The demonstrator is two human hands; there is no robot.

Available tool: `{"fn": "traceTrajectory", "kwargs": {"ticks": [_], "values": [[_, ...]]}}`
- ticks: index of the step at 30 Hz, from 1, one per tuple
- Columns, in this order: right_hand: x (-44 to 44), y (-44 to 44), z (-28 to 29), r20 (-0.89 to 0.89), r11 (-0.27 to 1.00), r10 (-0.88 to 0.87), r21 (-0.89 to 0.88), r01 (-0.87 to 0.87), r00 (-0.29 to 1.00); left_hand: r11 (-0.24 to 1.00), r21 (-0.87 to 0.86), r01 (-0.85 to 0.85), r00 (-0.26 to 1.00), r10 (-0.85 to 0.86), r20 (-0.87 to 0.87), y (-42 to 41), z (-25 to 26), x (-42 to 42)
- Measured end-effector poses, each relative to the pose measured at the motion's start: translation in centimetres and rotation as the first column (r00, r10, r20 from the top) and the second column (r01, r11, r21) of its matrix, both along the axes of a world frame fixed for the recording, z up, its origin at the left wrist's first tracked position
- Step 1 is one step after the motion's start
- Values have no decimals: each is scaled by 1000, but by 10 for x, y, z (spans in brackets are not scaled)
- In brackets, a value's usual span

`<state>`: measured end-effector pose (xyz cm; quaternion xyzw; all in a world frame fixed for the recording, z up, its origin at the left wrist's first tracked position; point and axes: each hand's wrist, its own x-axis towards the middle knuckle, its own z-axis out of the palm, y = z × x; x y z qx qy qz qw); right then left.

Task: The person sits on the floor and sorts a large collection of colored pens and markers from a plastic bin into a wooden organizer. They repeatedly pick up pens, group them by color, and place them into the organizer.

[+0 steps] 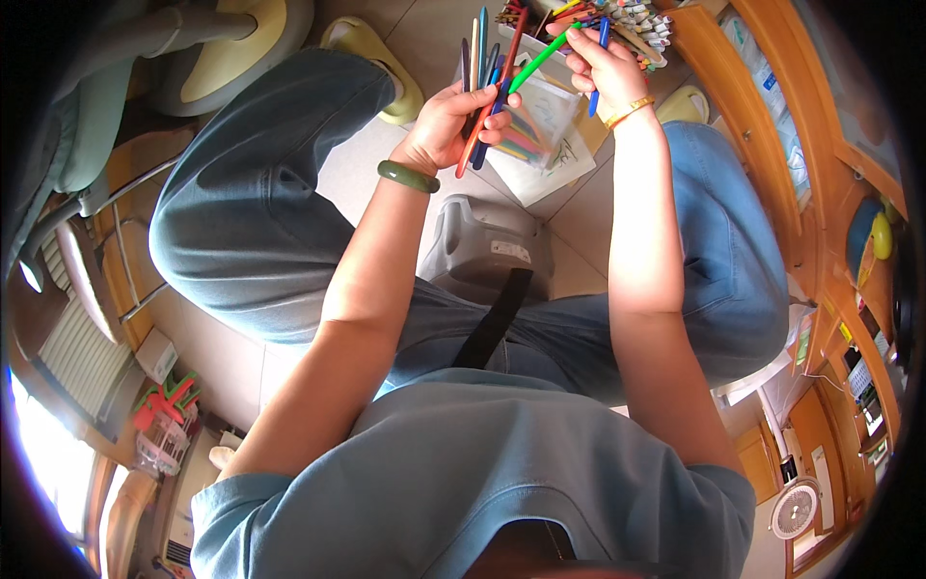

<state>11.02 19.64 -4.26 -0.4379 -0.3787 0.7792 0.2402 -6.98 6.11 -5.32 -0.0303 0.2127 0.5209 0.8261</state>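
Observation:
My left hand (459, 119) grips a fanned bundle of several pens or coloured pencils, among them a red pen (472, 141), a pale one (474, 54) and a teal one (483, 43). Between thumb and fingers of my right hand (599, 61) is the upper end of a bright green pen (542, 59). Its lower tip meets the left-hand bundle. A blue pen (595, 90) also sits in my right hand, pointing down past the palm. Beyond both hands, many markers and pencils (636, 25) fill a container whose rim is mostly covered.
Below my hands, a clear bag (535, 116) with coloured pens lies over a marked paper sheet (557, 174) on the tiled floor. A grey plastic case (488, 246) stands between my legs. Wooden shelving (767, 94) rises at right; a chair base (224, 51) is at upper left.

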Motion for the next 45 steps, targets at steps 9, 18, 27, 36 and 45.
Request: {"fn": "traceTrajectory", "kwargs": {"ticks": [9, 18, 27, 36, 45], "values": [[-6, -5, -5, -70, 997, -74, -28, 72, 995, 995, 45, 90, 996, -89, -26, 1, 4, 3], [-7, -6, -6, -155, 996, -77, -49, 70, 985, 990, 56, 130, 991, -129, -30, 0, 4, 2], [-9, -9, -2, -148, 984, -149, -124, 131, 978, 992, 65, 107, 993, -109, 35, 0, 2, 2], [-21, -20, -5, -85, 991, -21, -134, 9, 996, 984, 69, 165, 986, -162, -41, 0, 5, 3], [-5, -6, -16, -199, 927, -291, -300, 224, 936, 993, 30, 112, 989, -109, -99, 3, 1, 4]]}}
